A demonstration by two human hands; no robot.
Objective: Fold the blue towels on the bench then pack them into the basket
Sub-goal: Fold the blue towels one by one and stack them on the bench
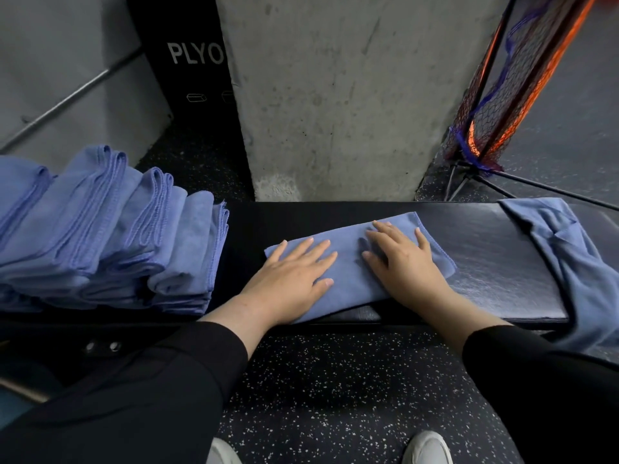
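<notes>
Both hands are lying flat on one folded blue towel (351, 262) at the middle of the black padded bench (495, 262). The left hand (291, 279) and the right hand (402, 262) are pressing it with fingers straight and spread. Four leaning stacks of folded towels (110, 229) are sitting at the bench's left end. One unfolded towel (569, 256) is draping over its right end.

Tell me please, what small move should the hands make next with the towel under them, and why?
Probably fold it in half once more. Both the left hand and right hand press flat on the half-folded towel, which is wider than the folded stack.
</notes>
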